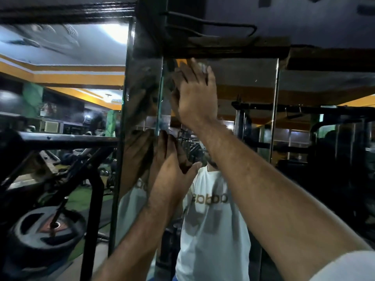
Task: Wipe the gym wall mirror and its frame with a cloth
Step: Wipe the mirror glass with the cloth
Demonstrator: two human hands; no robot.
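Observation:
The wall mirror [245, 86] fills the middle of the view, with a dark wooden frame [233, 50] along its top edge. My right hand [195, 92] is raised to the mirror's top left corner, just under the frame, and presses flat on the glass. A small pale bit of cloth [202, 66] shows at its fingertips; the rest is hidden under the palm. Lower down, my left hand [172, 163] rests open and flat against the glass by the vertical seam, holding nothing. Both arms and a white shirt are reflected in the mirror.
A narrow angled mirror panel [140, 102] adjoins on the left. A black metal rack bar [67, 137] and a weight plate [45, 227] on a peg stand close at the left. A black cable [213, 24] runs above the frame.

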